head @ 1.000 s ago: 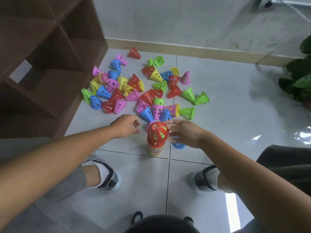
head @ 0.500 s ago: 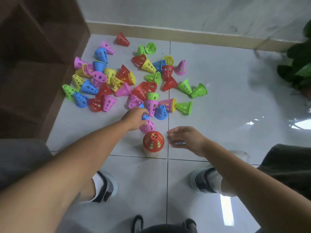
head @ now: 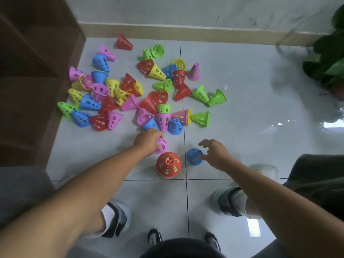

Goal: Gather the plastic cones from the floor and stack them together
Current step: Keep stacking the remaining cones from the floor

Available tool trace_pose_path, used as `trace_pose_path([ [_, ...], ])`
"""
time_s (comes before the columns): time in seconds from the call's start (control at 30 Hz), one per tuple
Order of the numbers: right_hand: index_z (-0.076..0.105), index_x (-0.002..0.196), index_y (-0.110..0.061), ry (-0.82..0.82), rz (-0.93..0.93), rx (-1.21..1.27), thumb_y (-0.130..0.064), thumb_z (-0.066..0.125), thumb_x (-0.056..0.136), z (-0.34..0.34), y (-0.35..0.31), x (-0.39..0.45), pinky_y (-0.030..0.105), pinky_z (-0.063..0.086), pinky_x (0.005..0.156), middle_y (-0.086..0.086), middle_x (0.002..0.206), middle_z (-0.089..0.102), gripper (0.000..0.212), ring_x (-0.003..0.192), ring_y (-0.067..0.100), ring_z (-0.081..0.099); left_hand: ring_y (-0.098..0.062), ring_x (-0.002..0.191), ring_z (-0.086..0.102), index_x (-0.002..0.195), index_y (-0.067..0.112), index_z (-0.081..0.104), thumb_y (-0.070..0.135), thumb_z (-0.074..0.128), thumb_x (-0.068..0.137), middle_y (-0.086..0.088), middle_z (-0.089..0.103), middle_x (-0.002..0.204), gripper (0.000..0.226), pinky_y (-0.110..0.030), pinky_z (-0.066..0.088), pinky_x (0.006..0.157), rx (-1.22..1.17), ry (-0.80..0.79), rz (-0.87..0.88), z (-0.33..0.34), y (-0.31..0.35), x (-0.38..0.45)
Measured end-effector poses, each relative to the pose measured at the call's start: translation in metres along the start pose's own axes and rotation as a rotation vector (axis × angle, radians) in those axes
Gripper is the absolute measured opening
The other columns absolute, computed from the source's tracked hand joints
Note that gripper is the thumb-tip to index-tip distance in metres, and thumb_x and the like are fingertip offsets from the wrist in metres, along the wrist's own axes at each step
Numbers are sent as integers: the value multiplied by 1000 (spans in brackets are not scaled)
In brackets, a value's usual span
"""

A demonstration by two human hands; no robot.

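Head view: left hand (head: 149, 139) grips a pink cone (head: 161, 145); right hand (head: 216, 153), fingers spread, touches a blue cone (head: 194, 156).

Both forearms are bare, no sleeves, watch or rings showing on the left hand (head: 148, 140) or right hand (head: 216, 154). Grey shorts (head: 20, 192) on the left leg, darker fabric on the right. 2 white socks inside black-and-white strapped sandals (head: 116, 218).
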State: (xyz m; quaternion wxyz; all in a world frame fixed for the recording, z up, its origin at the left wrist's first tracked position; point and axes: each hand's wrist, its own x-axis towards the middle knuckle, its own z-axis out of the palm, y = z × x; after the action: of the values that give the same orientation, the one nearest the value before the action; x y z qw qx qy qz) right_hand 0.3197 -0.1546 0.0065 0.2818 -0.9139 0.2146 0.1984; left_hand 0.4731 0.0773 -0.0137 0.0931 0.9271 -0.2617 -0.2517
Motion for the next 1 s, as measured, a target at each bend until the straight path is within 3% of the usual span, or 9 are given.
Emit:
trace_pose_path([
  [0.1, 61, 125, -25, -27, -2, -61, -20, 74, 84, 3, -9, 6, 35, 53, 84, 1, 119, 60, 44, 101, 20, 60, -32, 116, 61, 130, 19, 63, 25, 71, 91, -4, 62, 133, 40, -36, 48, 88, -2, 24, 10, -18, -5, 3],
  [0.23, 64, 119, -23, -46, 21, -131, -19, 71, 84, 3, -13, 12, 37, 53, 84, 0, 118, 62, 36, 104, 22, 59, -26, 95, 66, 105, 15, 69, 29, 83, 80, -6, 70, 103, 31, -34, 53, 76, -207, -16, 14, -56, -10, 9],
  [0.37, 65, 116, -18, 3, 42, -106, -20, 65, 89, 4, -16, 14, 35, 51, 84, 6, 116, 64, 27, 103, 25, 59, -19, 88, 69, 103, 11, 71, 26, 92, 71, -8, 73, 97, 41, -30, 55, 74, -506, -207, 99, -107, -2, 0],
  [0.53, 63, 122, -12, 87, 68, -41, -18, 55, 94, -1, -16, 13, 35, 49, 84, 11, 117, 65, 29, 105, 29, 58, -12, 82, 72, 111, 7, 68, 20, 86, 77, -3, 77, 93, 41, -25, 58, 72, -681, -448, 173, -158, 19, -27],
  [0.63, 63, 121, -12, 120, 71, 39, -20, 56, 95, -13, -15, 12, 32, 47, 81, 11, 116, 66, 28, 102, 29, 59, -15, 86, 71, 112, 2, 66, 20, 86, 76, -5, 76, 93, 45, -30, 58, 81, -646, -539, 222, -171, 29, -39],
  [0.73, 63, 120, -13, 159, 69, 169, -22, 62, 94, -30, -19, 12, 27, 43, 74, 8, 113, 68, 28, 96, 25, 61, -17, 86, 64, 111, -1, 64, 29, 89, 67, -3, 73, 93, 59, -31, 54, 79, -531, -608, 248, -167, 39, -46],
  [0.8, 64, 117, -12, 188, 54, 249, -20, 67, 92, -44, -25, 11, 27, 44, 73, 6, 108, 69, 26, 91, 23, 62, -18, 87, 62, 106, 5, 66, 32, 93, 66, -1, 71, 94, 56, -32, 53, 79, -470, -650, 261, -159, 43, -50],
  [0.9, 67, 112, -8, 157, 30, 421, -16, 74, 88, -69, -37, 3, 40, 56, 79, 9, 97, 73, 27, 77, 20, 62, -14, 79, 62, 95, 17, 64, 45, 93, 56, -1, 66, 93, 56, -32, 54, 75, -389, -666, 296, -144, 48, -54],
  [1.0, 66, 109, -6, 24, -28, 583, -13, 76, 86, -97, -50, -15, 44, 57, 85, 16, 100, 75, 25, 81, 21, 69, -7, 66, 58, 92, 18, 59, 40, 92, 55, 0, 60, 89, 54, -29, 52, 68, -408, -676, 285, -130, 55, -60],
])
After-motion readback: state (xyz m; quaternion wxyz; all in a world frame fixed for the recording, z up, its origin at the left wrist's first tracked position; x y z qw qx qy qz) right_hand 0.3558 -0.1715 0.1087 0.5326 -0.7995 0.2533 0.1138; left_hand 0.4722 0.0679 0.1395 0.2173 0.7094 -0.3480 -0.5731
